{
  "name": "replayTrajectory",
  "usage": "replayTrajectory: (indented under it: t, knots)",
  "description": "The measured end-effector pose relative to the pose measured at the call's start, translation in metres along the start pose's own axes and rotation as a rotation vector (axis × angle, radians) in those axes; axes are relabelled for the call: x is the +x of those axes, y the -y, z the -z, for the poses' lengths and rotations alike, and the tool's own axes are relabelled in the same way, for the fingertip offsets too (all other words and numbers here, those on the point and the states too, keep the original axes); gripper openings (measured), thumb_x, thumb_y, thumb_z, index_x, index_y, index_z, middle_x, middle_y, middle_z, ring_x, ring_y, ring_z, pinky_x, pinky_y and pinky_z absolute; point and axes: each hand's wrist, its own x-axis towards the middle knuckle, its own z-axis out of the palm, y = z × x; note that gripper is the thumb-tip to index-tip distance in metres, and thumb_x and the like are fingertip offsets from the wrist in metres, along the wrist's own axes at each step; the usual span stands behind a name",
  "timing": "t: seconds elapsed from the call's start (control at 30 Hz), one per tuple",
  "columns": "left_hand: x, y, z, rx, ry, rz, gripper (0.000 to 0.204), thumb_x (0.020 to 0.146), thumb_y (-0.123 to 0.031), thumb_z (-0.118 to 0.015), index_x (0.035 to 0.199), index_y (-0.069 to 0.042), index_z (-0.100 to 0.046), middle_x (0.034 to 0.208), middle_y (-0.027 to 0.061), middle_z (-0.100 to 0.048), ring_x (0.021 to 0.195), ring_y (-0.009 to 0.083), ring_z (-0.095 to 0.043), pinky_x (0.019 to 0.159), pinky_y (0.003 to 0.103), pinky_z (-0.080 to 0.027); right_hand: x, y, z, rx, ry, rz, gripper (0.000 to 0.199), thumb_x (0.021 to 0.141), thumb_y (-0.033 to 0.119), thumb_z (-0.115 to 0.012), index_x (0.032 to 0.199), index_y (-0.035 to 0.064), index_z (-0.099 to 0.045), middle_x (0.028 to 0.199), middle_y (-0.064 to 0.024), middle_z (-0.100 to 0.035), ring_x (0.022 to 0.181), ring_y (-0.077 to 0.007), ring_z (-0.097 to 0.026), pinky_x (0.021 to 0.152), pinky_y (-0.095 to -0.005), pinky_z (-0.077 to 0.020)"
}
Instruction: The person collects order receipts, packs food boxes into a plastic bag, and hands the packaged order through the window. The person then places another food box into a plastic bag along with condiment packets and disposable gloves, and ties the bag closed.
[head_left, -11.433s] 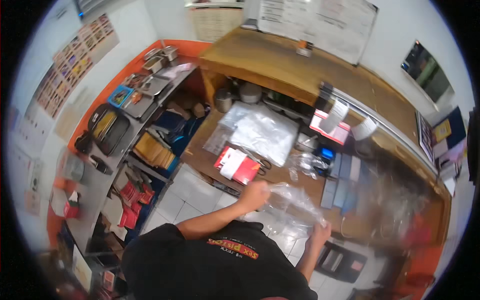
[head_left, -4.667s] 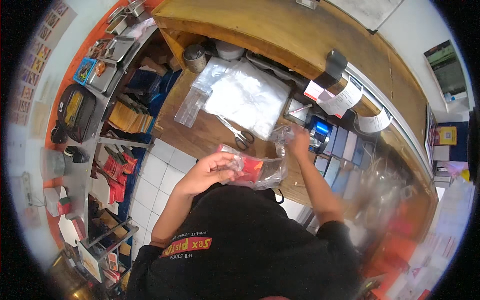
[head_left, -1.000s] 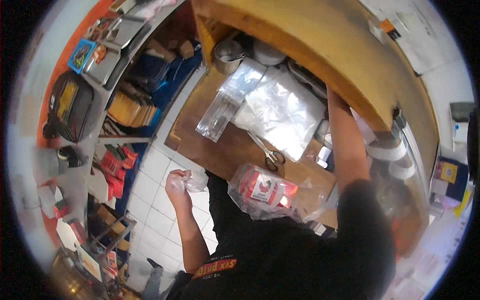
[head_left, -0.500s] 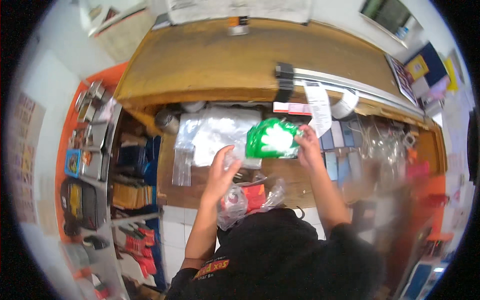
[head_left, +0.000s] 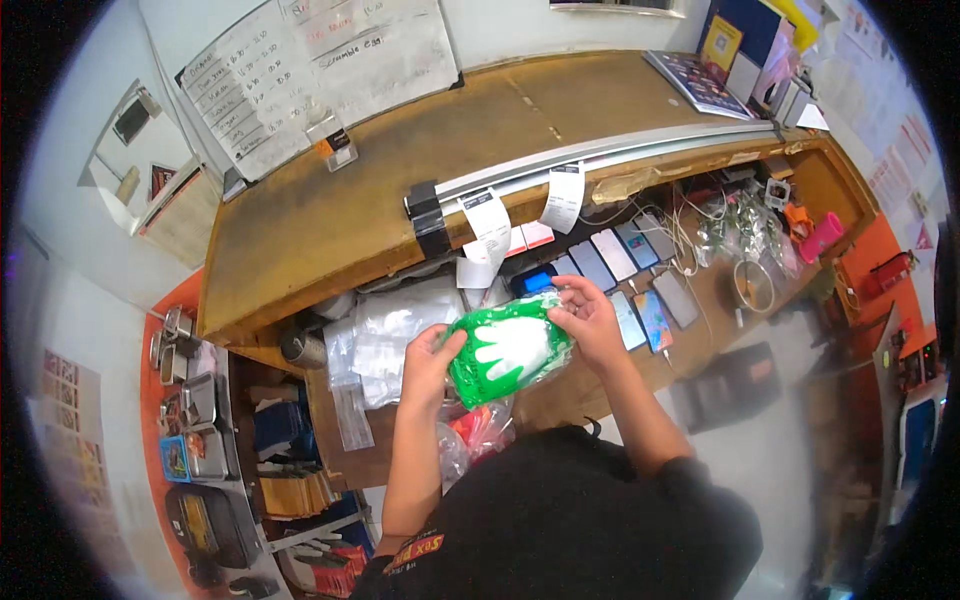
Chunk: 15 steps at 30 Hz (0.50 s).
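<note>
Cannot see most fingertips of the left hand point(head_left: 425, 368) and right hand point(head_left: 592, 322), hidden behind the green pack point(head_left: 505, 352). Cannot see all of the bagged red box point(head_left: 486, 418) near six o'clock, covered by pack and shirt point(head_left: 560, 510). Cannot read the receipt point(head_left: 486, 215) at twelve, too small. Cannot make out the smeared dark shape point(head_left: 728, 383) near four or wall photos point(head_left: 68, 372) near nine. Loses the whiteboard point(head_left: 330, 80) at eleven to the top edge.

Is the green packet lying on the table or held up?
Held up: the left hand grips the left edge of the green packet, the right hand its upper right corner.
</note>
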Motion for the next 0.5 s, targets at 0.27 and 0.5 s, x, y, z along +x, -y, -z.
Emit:
replayTrajectory:
  t: [0.27, 0.5]
  knots:
    - [-0.001, 0.0, 0.004, -0.359, -0.083, 0.086, 0.019, 0.09, -0.015, -0.07, 0.103, -0.002, -0.064, 0.097, 0.0073, -0.069, 0.086, 0.0158, -0.065, 0.08, 0.031, -0.053, 0.012, -0.009, -0.002, 0.059, -0.053, -0.042, 0.04, 0.084, -0.001, -0.071, 0.121, 0.0003, -0.054, 0.094, -0.0044, -0.067, 0.082, -0.0081, -0.06, 0.074, -0.0217, -0.0479]
    - [0.001, 0.007, 0.011, -0.468, -0.117, 0.083, 0.02, 0.092, -0.014, -0.067, 0.107, -0.003, -0.058, 0.097, 0.0092, -0.068, 0.082, 0.0166, -0.066, 0.073, 0.032, -0.057, 0.003, -0.011, -0.022, 0.312, 0.111, -0.378, 0.042, 0.088, 0.012, -0.069, 0.126, 0.001, -0.055, 0.109, -0.0076, -0.068, 0.103, -0.0151, -0.062, 0.093, -0.0312, -0.0479]
